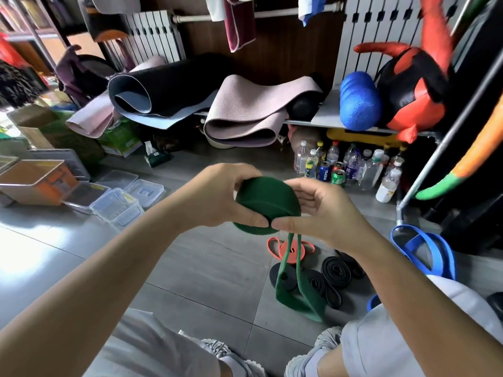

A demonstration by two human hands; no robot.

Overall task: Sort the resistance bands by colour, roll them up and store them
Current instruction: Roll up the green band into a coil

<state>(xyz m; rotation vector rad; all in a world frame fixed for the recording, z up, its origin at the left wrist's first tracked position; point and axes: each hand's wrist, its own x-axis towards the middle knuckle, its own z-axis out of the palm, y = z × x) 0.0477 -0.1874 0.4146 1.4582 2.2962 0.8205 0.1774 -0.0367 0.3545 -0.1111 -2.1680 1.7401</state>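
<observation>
The green band [268, 205] was held in the air at chest height, most of it already wound into a thick, flat coil. The left hand [217, 194] curled round the coil's near side, its thumb pressed on the lower edge. The right hand [318, 210] gripped the other side, with its thumb meeting the left thumb at the bottom, where the unrolled part left the coil. That loose tail [296, 295] hung down as a long loop, and its lower end appeared to reach the floor [190, 268] just beside the black bands [324, 278].

The black bands lay coiled in a group. An orange band [291, 248] lay coiled just beyond them, and a blue band [424, 254] lay unrolled, off to the right. Clear plastic boxes [117, 205] stood well apart to the left, probably meant for storage.

The main risk seemed to be the coil springing open: thick rubber pushes back, and if either thumb slackened the outer turns would likely unwind. The hanging loop looked slightly twisted, so it might wind on unevenly. As it was drawn up it could also drag one of the black coils out of its group.

The only readable writing was "PEPSI" on a blue can [324, 171] among the bottles [353, 161]. The print on the green can [338, 177] beside it, and on the box stickers, was too small to read.
</observation>
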